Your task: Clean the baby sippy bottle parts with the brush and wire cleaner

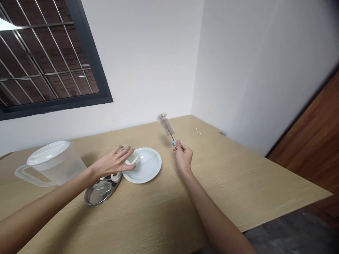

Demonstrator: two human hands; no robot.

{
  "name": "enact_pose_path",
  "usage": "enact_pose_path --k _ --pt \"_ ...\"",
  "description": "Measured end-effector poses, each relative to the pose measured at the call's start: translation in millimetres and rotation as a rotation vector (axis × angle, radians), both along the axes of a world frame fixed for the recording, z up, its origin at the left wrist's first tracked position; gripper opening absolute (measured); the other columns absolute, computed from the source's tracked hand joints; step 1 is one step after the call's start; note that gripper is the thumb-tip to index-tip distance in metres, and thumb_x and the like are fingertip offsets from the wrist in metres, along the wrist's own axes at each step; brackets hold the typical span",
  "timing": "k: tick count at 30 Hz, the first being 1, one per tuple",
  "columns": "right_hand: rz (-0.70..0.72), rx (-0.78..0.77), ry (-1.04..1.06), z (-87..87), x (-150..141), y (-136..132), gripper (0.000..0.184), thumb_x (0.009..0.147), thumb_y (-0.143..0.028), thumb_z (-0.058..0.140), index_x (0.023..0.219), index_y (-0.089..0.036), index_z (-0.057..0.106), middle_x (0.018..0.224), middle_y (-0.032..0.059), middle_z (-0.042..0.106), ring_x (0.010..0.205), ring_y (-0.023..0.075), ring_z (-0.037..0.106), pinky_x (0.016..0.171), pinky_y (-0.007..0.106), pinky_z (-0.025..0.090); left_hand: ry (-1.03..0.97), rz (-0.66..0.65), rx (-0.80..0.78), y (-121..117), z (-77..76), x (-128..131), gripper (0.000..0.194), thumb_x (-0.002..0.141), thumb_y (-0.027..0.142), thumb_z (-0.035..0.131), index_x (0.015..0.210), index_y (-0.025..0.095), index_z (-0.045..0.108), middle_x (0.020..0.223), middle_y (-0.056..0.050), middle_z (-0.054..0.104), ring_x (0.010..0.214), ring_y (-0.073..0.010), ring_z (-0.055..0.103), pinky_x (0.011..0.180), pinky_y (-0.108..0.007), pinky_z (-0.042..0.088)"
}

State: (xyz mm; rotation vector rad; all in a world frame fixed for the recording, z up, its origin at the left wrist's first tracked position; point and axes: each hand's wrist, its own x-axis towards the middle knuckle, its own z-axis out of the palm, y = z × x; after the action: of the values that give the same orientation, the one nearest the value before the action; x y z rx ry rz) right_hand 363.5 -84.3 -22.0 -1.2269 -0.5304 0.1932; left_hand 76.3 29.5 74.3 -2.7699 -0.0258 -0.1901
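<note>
My left hand (115,161) is closed around a small clear bottle (131,157), tilted, with its pale open end low over the white plate (148,173). The fingers hide much of the bottle. A thin line runs across the plate, and I cannot tell what it is. To the right, my right hand (183,156) grips the blue handle of a bottle brush (166,126). Its bristles point up and away, apart from the bottle. Partly under my left forearm, an oval metal tray (91,198) holds a clear cap-like piece (102,187) and a white ring-like part (116,177).
A translucent lidded pitcher (60,169) stands on the left of the wooden table (238,176). A short white strip (198,130) lies near the back right corner. White walls rise behind, with a barred window (50,53) at upper left.
</note>
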Motion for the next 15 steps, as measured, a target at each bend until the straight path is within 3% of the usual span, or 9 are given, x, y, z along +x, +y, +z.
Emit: enact_pose_path --k 5,9,12,15 --pt "0.001 -0.013 -0.01 -0.7 0 0 0.058 0.084 -0.071 0.056 0.064 -0.017 0.063 0.084 0.0126 0.075 0.086 0.0231 0.068 0.077 0.031 0.045 0.003 0.039 0.1 -4 2.2 -5 0.066 0.086 -0.011 0.043 0.128 0.038 0.052 0.153 -0.012 0.047 0.141 -0.0332 0.046 0.108 -0.06 0.041" --pt "-0.011 -0.035 -0.036 -2.5 1 1 0.061 0.085 -0.073 0.052 0.068 -0.016 0.065 0.085 0.0133 0.075 0.084 0.0226 0.068 0.077 0.03 0.046 -0.13 0.191 0.107 -7 -6.2 -19 0.057 0.089 -0.003 0.045 0.133 0.033 0.051 0.153 -0.016 0.045 0.137 -0.0377 0.048 0.102 -0.06 0.042" --pt "-0.023 -0.077 -0.078 -3.3 1 1 0.063 0.088 -0.073 0.047 0.071 -0.016 0.066 0.084 0.0124 0.074 0.08 0.0214 0.067 0.074 0.029 0.046 -0.449 0.259 -0.102 -16 -21.6 -32 0.04 0.096 0.017 0.053 0.133 0.031 0.049 0.145 -0.014 0.054 0.13 -0.0343 0.055 0.1 -0.055 0.046" --pt "-0.031 -0.164 -0.158 -2.6 1 0 0.063 0.093 -0.071 0.041 0.072 -0.016 0.065 0.079 0.0097 0.073 0.074 0.0196 0.064 0.069 0.028 0.044 -0.866 0.366 -0.427 -38 -39.5 -41 0.06 0.092 0.036 0.064 0.143 0.027 0.034 0.134 -0.014 0.058 0.118 -0.0298 0.063 0.097 -0.047 0.053"
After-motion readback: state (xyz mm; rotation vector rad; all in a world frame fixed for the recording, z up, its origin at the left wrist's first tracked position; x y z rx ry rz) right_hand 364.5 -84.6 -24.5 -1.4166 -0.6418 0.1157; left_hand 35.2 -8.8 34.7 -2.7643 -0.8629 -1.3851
